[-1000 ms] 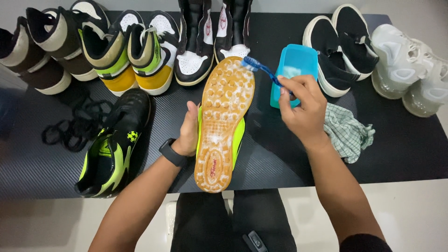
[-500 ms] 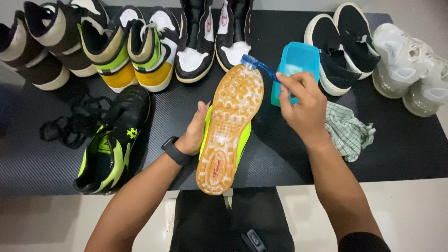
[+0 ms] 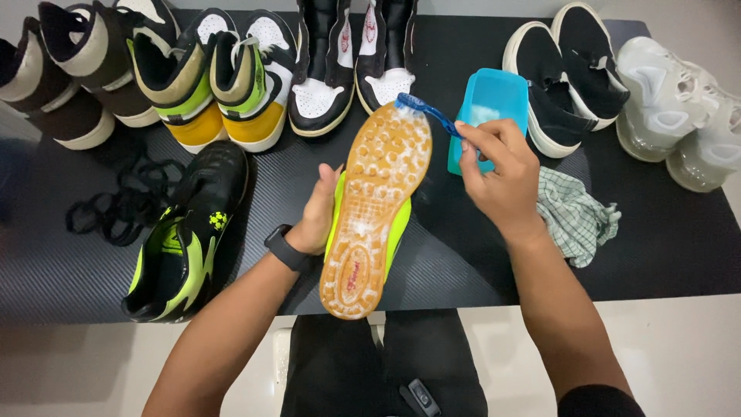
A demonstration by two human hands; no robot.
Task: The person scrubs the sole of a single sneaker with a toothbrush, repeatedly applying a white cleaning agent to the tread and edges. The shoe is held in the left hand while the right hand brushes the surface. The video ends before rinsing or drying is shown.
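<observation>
1. The left hand (image 3: 318, 220) holds a green shoe (image 3: 374, 208) with its orange sole facing up. The fingers wrap around the shoe's left side, and the thumb sits on the edge of the sole.
2. The shoe is in the middle, above the worktop (image 3: 463, 247). Its toe points to 12 o'clock and its heel to 6 o'clock.
3. White soap foam lies on the sole, mostly near the toe.
4. The right hand (image 3: 502, 174) is at 3 o'clock from the shoe. Its fingers are closed tight around a blue brush (image 3: 428, 112).
5. The brush head touches the toe end of the sole, at 10 o'clock from the right hand.
6. A blue tub (image 3: 494, 96) stands just behind the right hand, at 12 o'clock.
7. A checked cloth (image 3: 575, 220) lies crumpled at 3 o'clock, just beside the right wrist.
8. A matching black and green shoe (image 3: 189, 232) lies at 9 o'clock, with black laces (image 3: 116, 205) beside it.
9. More shoes stand in a row along the far edge at 12 o'clock.
10. A dark watch (image 3: 285, 247) sits on the left wrist.
</observation>
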